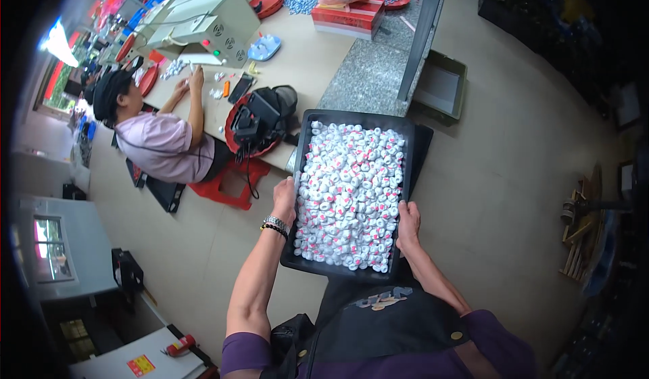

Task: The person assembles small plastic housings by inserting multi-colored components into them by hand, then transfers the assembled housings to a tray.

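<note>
A black rectangular tray (289, 257) is held out in front of my body, filled with many small white rounded pieces (348, 196) that carry pink marks. My left hand (284, 200) is closed on the tray's left side, a metal watch and a dark bead bracelet at its wrist. On the opposite side my right hand (408, 226) grips the tray's edge, thumb uppermost. The fingers beneath the tray are hidden. Beyond the tray's far end lies the grey speckled slab (358, 81) of a worktable.
A seated person (162, 135) works at the table on the left, on a red stool (226, 184). Nearby are a red basin (236, 125) with black gear and a pale machine (209, 34). A grey post (422, 37) and a green crate (439, 87) stand at the table's right end.
</note>
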A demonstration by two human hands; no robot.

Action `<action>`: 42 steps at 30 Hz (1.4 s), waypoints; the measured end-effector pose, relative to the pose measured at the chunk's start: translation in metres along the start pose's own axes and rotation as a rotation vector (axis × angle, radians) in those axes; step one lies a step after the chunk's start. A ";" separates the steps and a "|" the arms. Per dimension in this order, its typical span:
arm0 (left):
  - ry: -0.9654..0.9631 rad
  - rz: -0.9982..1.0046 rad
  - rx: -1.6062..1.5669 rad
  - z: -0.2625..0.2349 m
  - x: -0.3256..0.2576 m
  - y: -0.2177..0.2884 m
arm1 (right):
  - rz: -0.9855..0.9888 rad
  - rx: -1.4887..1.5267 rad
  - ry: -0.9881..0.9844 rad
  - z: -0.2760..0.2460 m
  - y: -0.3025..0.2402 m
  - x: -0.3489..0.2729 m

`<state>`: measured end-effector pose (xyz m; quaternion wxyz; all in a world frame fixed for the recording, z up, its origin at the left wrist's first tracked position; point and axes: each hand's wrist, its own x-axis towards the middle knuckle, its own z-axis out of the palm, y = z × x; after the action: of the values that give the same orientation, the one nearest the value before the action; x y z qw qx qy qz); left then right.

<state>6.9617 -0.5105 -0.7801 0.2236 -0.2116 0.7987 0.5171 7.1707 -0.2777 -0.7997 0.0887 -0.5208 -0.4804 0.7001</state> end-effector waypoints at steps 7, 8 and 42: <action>0.051 0.067 0.269 0.018 0.061 0.028 | -0.008 0.109 0.040 0.034 0.018 0.038; 0.013 0.049 0.243 0.028 0.065 0.032 | -0.004 0.169 0.065 0.035 0.026 0.047; 0.147 0.564 0.860 0.064 -0.018 0.066 | -1.042 -0.974 -0.535 0.170 -0.118 0.117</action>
<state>6.9475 -0.4251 -0.7445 0.0856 0.0874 0.9785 0.1660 6.9358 -0.2416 -0.7860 0.0485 -0.0194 -0.9238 0.3793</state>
